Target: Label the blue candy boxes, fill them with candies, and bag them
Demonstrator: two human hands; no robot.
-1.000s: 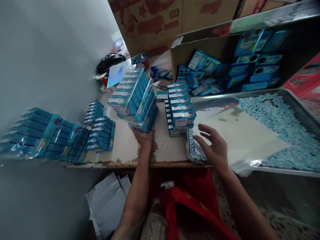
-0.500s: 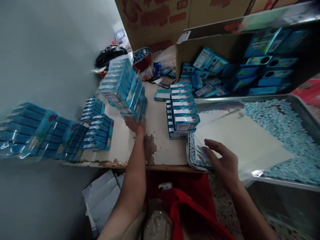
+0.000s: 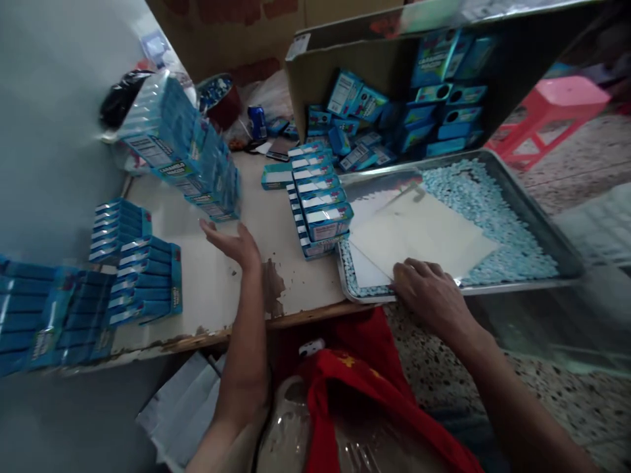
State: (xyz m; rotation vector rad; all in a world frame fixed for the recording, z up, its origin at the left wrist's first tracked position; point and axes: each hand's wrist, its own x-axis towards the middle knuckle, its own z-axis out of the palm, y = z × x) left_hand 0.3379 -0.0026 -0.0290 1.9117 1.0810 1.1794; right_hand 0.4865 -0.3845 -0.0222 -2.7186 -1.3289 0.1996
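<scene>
My left hand point(image 3: 234, 244) is open, palm turned up and fingers spread, just in front of a tall stack of blue candy boxes point(image 3: 180, 148) in clear wrap. It holds nothing. My right hand point(image 3: 428, 289) rests at the near edge of a metal tray point(image 3: 525, 284), its fingers curled over the edge of a cream sheet point(image 3: 419, 230). The fingertips are partly hidden. Small pale-blue candies point(image 3: 497, 217) fill the tray under the sheets. Between my hands stands a group of open blue boxes point(image 3: 320, 197) with white flaps.
More blue box bundles point(image 3: 145, 276) stand at the left, by the wall. A large carton point(image 3: 315, 72) behind the tray holds many loose blue boxes. A red bowl point(image 3: 227, 108), a blue can point(image 3: 257, 123) and a phone point(image 3: 280, 149) lie farther back. A pink stool point(image 3: 566, 98) stands right.
The view has swung right. My left hand has come away from under the box stack, which now stands on the table. My right hand's fingers have closed down at the sheet's edge.
</scene>
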